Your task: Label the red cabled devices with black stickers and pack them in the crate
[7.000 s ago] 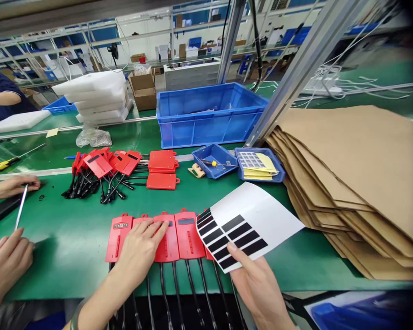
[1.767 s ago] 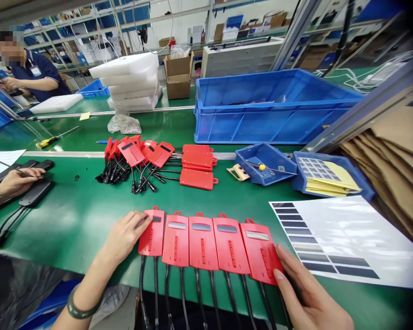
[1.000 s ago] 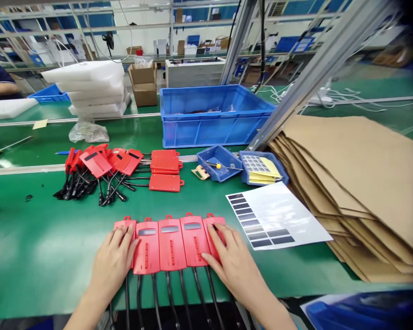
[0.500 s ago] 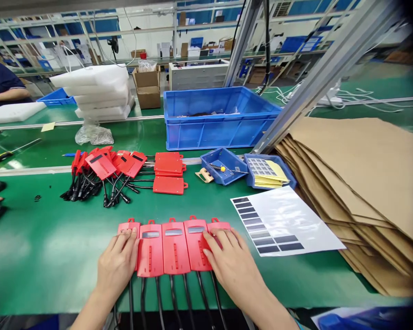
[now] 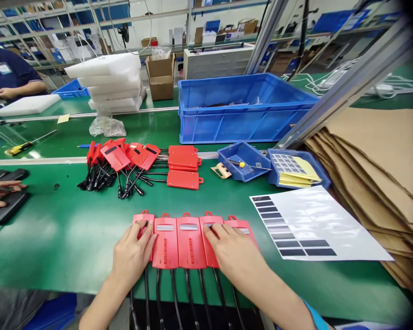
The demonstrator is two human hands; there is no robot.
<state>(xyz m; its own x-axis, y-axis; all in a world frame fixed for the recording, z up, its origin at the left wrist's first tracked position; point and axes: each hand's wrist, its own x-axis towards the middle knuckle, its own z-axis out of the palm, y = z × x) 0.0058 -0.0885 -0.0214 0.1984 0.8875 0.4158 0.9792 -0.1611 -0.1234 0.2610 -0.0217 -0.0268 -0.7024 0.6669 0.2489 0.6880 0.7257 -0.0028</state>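
Observation:
Several flat red plastic units [image 5: 179,240] lie side by side at the near edge of the green bench, their black cables hanging over the edge. My left hand [image 5: 132,254] lies flat on the leftmost unit, fingers stretched out. My right hand [image 5: 232,250] lies flat across the two rightmost units, fingers spread. To the right lies a white backing sheet [image 5: 316,224] with dark rectangular stickers down its left side.
A heap of red units with black cables [image 5: 124,160] and a small stack [image 5: 183,160] lie further back. Two small blue trays [image 5: 242,160] hold a screwdriver and label sheets. A big blue crate [image 5: 241,107], brown cardboard sheets [image 5: 382,165], white foam slabs [image 5: 106,82]. Another person's hand [image 5: 0,192] at far left.
Earlier my right hand held the sticker sheet; it now lies on the bench. Both hands have settled flat on the row's ends and slid slightly along the units.

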